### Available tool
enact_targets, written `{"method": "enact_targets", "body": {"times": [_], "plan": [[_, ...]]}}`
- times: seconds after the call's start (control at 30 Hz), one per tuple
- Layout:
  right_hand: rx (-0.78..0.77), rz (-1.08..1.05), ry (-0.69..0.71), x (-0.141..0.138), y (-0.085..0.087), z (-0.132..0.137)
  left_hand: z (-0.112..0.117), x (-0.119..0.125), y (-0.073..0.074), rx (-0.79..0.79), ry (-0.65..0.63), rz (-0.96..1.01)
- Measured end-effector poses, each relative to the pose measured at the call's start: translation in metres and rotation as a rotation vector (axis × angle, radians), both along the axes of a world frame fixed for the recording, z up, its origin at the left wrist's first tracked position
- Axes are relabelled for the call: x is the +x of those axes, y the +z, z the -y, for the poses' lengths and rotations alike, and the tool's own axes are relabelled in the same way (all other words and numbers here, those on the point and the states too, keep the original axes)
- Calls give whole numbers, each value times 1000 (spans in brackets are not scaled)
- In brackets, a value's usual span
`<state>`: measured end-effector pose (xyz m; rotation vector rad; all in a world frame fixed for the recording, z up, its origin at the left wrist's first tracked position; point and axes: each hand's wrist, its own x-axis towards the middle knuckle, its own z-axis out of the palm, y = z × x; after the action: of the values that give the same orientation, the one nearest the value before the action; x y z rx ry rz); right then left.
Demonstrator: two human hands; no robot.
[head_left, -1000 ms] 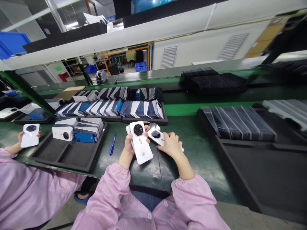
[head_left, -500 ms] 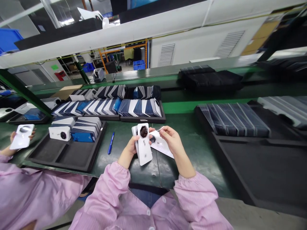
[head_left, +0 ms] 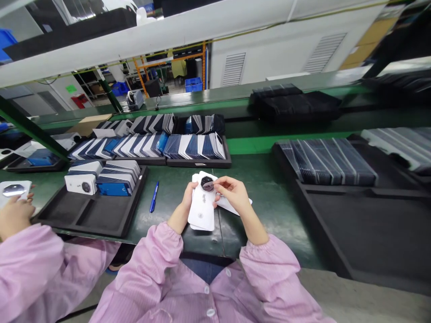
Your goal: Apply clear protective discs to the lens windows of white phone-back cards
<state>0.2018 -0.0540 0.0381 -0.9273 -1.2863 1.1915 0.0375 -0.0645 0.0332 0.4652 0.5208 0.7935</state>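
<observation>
Half a second ago my right hand (head_left: 235, 193) was off to the side, over the white phone cover (head_left: 232, 207) lying on the bench. Now it's across at the black camera circle (head_left: 206, 183) on the top phone cover (head_left: 202, 208) in my other hand. Thumb and index finger are pinched together at the circle's edge, though I can't tell if anything thin is between them. My left hand (head_left: 186, 199) is clamped around that cover plus another one stacked under it, just above the bench (head_left: 188, 244). The pair is turned squarer to me than before. Also, my neighbour's near hand (head_left: 15, 217) has come into view, over their own white cover (head_left: 15, 186).
</observation>
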Motion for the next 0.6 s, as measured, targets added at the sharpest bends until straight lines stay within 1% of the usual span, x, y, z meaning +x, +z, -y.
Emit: {"method": "enact_targets", "body": {"times": [0.17, 0.37, 0.5, 0.6], "plan": [[-4, 30, -27, -2, -2, 1, 0, 3, -1, -30, -8, -18], [13, 90, -43, -2, -3, 2, -1, 4, -3, -36, 20, -38], [34, 175, -77, -6, -5, 4, -1, 1, -7, -36, 37, -58], [75, 286, -153, -9, -6, 6, -1, 1, -9, -34, 57, -60]]}}
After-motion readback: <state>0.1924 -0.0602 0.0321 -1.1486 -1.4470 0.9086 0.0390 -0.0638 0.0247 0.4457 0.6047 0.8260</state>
